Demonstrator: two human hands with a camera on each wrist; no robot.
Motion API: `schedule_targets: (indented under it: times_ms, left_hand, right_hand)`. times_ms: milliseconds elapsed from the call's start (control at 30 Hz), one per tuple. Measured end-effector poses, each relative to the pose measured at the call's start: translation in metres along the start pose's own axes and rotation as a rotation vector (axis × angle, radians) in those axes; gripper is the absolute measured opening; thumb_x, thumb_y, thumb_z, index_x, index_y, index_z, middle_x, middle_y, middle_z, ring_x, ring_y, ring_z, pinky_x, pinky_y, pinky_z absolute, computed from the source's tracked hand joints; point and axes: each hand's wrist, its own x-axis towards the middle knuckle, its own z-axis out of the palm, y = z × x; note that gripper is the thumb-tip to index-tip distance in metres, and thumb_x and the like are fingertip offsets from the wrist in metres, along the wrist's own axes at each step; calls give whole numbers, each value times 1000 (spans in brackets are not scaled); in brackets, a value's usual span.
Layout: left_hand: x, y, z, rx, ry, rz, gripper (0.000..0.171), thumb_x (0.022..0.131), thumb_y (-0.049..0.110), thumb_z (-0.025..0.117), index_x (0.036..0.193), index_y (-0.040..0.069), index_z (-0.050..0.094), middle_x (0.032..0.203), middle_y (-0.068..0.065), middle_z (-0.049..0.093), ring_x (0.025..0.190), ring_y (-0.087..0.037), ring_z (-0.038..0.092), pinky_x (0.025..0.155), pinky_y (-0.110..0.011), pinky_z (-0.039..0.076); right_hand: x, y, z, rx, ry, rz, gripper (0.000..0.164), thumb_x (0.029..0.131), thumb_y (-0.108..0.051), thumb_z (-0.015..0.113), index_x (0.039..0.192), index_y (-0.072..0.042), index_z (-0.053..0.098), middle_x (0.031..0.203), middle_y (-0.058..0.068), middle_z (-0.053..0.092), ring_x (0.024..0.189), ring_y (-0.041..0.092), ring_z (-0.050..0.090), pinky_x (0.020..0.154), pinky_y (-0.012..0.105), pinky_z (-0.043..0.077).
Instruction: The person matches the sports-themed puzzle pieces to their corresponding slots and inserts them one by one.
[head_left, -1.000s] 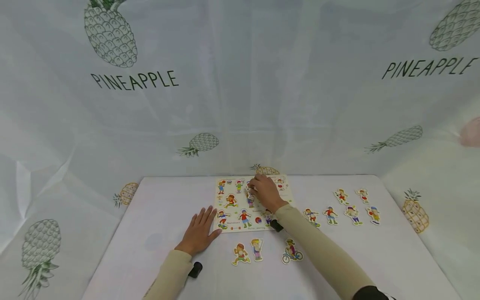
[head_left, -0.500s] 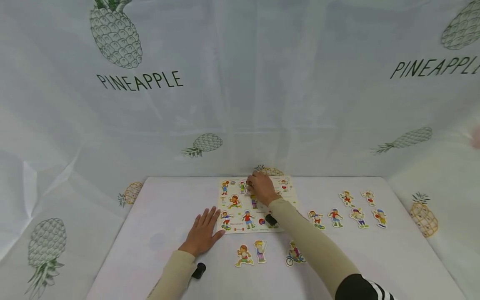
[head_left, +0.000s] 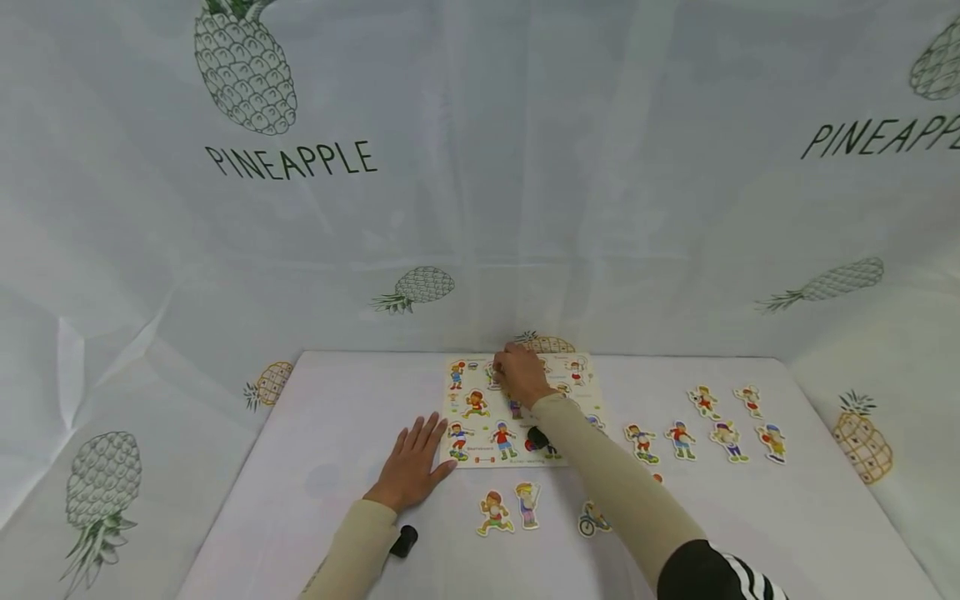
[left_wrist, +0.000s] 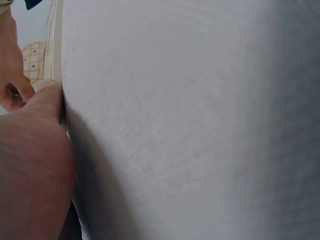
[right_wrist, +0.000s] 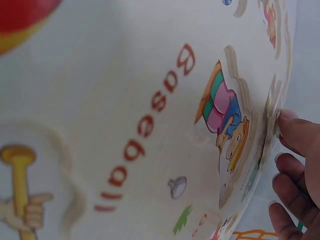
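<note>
Left hand (head_left: pixel 408 468) spread flat; right hand (head_left: pixel 522 375) bent over the picture board (head_left: pixel 484 427), and whether it pinched anything could not be told. Behind hung a large pale sheet (head_left: pixel 480 167) printed with pineapples and the lettering PINEAPPLE. Below it stretched the white surface (head_left: pixel 337 400). At its far middle lay the picture board. Cut-out figures (head_left: pixel 680 440) lay to its right and, fewer, in front.

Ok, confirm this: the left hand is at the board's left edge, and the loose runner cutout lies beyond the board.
No: the loose runner cutout lies on the near side of the board, as the head view shows. The rest stands.
</note>
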Motion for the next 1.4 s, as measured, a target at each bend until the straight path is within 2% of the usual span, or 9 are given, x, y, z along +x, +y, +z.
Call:
schedule_targets:
  times_ms: [200, 333, 500, 733, 967, 1033, 1133, 1400]
  left_hand:
    - [-3, 5, -7, 8, -26, -15, 75, 105, 42, 64, 163, 3, 37, 172, -20, 29, 159, -44, 23, 128, -61, 19]
    - [-3, 6, -8, 4, -33, -25, 75, 105, 43, 64, 163, 4, 37, 172, -19, 30, 160, -43, 24, 129, -60, 19]
    - [-2, 9, -9, 8, -36, -24, 75, 105, 44, 64, 163, 4, 37, 172, -18, 29, 160, -42, 24, 129, -60, 19]
    - [1, 5, -2, 16, -32, -13, 76, 105, 43, 64, 163, 3, 36, 173, -19, 28, 160, -42, 23, 129, -61, 18]
    - [6, -10, 15, 64, -15, -13, 80, 105, 49, 61, 167, 9, 31, 175, -15, 24, 161, -41, 19, 130, -59, 17]
    - [7, -12, 17, 52, 3, -6, 80, 104, 48, 63, 166, 8, 33, 174, -16, 25, 161, -41, 20, 129, -61, 18]
    - [6, -12, 17, 40, 10, -2, 80, 103, 47, 64, 165, 6, 34, 174, -17, 26, 160, -43, 21, 129, -62, 18]
    - [0, -3, 6, 1, -4, 6, 77, 104, 42, 64, 163, 1, 36, 172, -22, 28, 159, -45, 21, 129, -62, 16]
  right_hand:
    - [2, -3, 3, -17, -32, 17, 9, 94, -17, 83, 95, -12, 75, 93, 4, 64, 92, 25, 63, 87, 47, 55]
    - [4, -4, 5, -2, -22, 9, 9, 94, -18, 82, 94, -12, 75, 91, 4, 63, 90, 25, 62, 83, 46, 54]
    - [4, -3, 6, 5, -13, 13, 10, 94, -18, 83, 93, -12, 75, 92, 5, 63, 91, 27, 62, 85, 48, 54]
    - [1, 1, 7, -29, -1, 5, 10, 93, -20, 83, 96, -13, 77, 93, 4, 64, 92, 25, 63, 86, 47, 56]
    - [-9, 5, -12, -49, 2, 11, 16, 91, -17, 85, 104, -10, 79, 98, 7, 67, 95, 28, 66, 92, 48, 57]
    - [-14, 9, -19, -63, 0, 20, 17, 91, -18, 85, 104, -10, 79, 100, 7, 68, 97, 28, 66, 95, 48, 56]
    - [-25, 15, -30, -76, 6, 24, 18, 90, -17, 85, 106, -10, 78, 105, 9, 69, 102, 29, 65, 98, 49, 55]
    - [-62, 27, -57, -82, 55, 40, 17, 90, -15, 85, 104, -9, 78, 100, 7, 66, 95, 29, 62, 91, 48, 54]
